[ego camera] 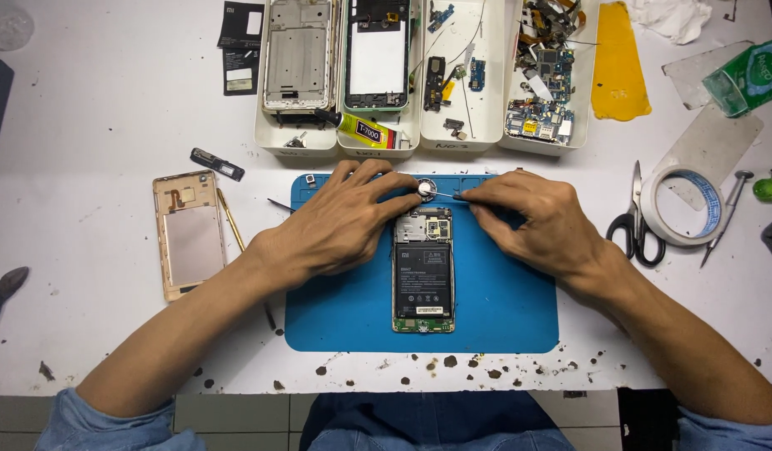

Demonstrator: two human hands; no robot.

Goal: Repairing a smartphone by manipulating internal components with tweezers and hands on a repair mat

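Here, an opened black smartphone with its bare battery showing [424, 271] lies on a blue rubber work mat [503, 309]. At its twelve o'clock the left hand [340, 221] pinches a small white round part [425, 189], while the right hand [536, 213] is clamped on thin metal tweezers [444, 194] touching that part.

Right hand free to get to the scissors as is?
Probably not at once: the right hand is pinching tweezers over the opened phone. The path is bare, though; the scissors lie uncovered on the table just beside that wrist.
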